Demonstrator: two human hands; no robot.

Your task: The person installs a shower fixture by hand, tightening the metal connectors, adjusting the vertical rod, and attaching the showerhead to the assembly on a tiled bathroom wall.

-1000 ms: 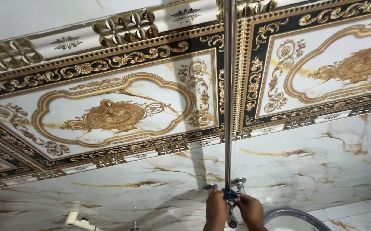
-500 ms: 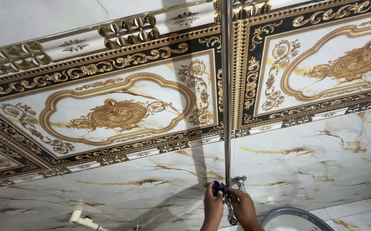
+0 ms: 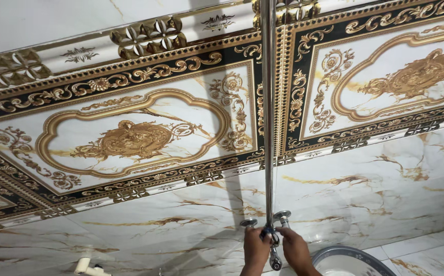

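I see my left hand (image 3: 256, 249) and right hand (image 3: 294, 249) closed around the tap (image 3: 270, 236) between them. Its shiny pipe (image 3: 268, 112) runs straight up the wall (image 3: 375, 184) from my fingers.

- wall's all glossy white marble-look tile (image 3: 375, 189) with tan veins
- big ornate band (image 3: 130, 138) higher up, black and gold scrollwork around cream panels
- plain white tile (image 3: 38, 20) past that, far left
- lighting's soft, probably daylight, hard to say
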